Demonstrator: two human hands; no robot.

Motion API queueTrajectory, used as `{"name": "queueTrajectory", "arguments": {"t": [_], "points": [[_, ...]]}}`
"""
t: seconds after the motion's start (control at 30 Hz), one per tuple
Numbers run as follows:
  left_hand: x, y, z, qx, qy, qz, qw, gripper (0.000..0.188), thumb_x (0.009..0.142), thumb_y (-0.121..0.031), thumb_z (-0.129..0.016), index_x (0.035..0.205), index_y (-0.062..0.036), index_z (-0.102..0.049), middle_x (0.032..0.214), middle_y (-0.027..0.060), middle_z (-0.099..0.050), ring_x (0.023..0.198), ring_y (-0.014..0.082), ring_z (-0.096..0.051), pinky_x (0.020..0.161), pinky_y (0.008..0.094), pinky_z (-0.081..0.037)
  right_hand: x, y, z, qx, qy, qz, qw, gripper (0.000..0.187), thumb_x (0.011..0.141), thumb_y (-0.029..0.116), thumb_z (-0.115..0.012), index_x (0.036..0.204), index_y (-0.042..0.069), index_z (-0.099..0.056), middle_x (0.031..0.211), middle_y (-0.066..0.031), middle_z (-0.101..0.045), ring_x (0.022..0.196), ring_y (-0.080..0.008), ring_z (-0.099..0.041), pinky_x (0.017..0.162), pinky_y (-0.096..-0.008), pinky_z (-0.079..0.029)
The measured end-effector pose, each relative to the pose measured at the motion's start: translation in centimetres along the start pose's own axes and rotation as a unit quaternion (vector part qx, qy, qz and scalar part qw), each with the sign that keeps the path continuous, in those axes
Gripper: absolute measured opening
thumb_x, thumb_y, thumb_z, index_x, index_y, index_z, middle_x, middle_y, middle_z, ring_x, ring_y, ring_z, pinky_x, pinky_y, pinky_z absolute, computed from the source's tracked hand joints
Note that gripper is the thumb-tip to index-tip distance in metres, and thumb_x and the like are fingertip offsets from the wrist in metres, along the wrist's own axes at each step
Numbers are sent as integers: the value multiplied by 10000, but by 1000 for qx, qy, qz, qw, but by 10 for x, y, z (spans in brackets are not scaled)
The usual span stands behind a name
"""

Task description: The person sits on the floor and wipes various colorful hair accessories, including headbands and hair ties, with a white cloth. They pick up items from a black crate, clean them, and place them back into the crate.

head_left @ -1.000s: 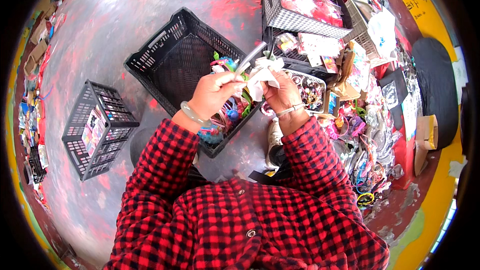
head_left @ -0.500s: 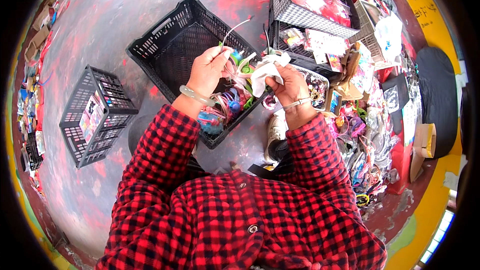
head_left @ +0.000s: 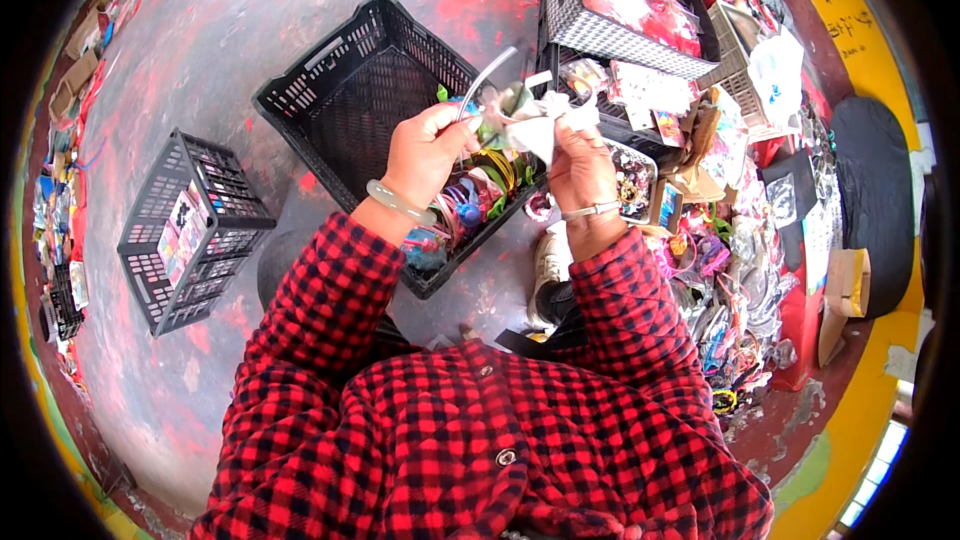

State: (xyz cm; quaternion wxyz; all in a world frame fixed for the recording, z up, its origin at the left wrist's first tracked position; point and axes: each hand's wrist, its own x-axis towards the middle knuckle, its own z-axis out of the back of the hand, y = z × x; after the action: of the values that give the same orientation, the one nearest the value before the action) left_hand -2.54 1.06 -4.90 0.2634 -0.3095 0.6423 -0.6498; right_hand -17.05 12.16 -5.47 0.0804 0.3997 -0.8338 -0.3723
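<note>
Over the large black crate (head_left: 332, 62), the left hand (head_left: 424, 153) pinches a thin grey strip (head_left: 488, 72) in its fingers, hiding the lower end, while the right hand (head_left: 583, 176) grasps crumpled white fabric (head_left: 538, 134) that partly covers tangled coloured bands (head_left: 470, 208), any join between strip and fabric being indistinct.

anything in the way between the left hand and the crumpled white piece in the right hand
Only the thin grey band, held by the left hand and curving up beside the crumpled white piece; nothing else visible stands between.
</note>
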Motion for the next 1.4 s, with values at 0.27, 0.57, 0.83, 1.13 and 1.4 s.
{"name": "queueTrajectory", "arguments": {"t": [0.27,0.57,0.83,1.13,1.4], "points": [[-7,-8,-1,174,-3,8,985,119,761,-101,-594,757,13,-628,571,60,-574,504,102,-535,480,263,-423,14,23,21,77,104,-92,987,304,848,201,-429,1053,-11,-502,931,-119,-593,865,-233,-584,764,-361,-482],[12,5,27,-234,-273,173,917,114,761,-125,-633,718,-24,-604,473,-4,-454,386,84,-428,355,207,-334,23,41,34,166,67,-21,984,266,805,239,-466,938,26,-552,795,-86,-582,693,-205,-546,656,-338,-445],[-1,-16,7,2,70,78,994,143,773,-117,-615,795,23,-634,527,-1,-510,452,38,-424,404,210,-315,24,69,40,118,144,-175,967,216,815,231,-432,824,31,-514,577,-36,-412,479,-141,-361,399,-253,-283],[8,14,24,-383,-101,268,878,143,780,-105,-584,884,-8,-595,552,7,-496,550,99,-502,401,180,-338,11,59,16,80,184,-69,977,197,827,195,-459,932,33,-497,745,-64,-507,573,-146,-419,499,-261,-367],[-8,-15,-9,-273,95,166,943,234,799,-47,-552,1027,-12,-590,919,60,-617,662,56,-560,460,147,-357,13,22,3,10,87,-129,988,262,897,185,-371,994,-23,-497,834,-116,-577,673,-218,-572,616,-317,-475]]}}
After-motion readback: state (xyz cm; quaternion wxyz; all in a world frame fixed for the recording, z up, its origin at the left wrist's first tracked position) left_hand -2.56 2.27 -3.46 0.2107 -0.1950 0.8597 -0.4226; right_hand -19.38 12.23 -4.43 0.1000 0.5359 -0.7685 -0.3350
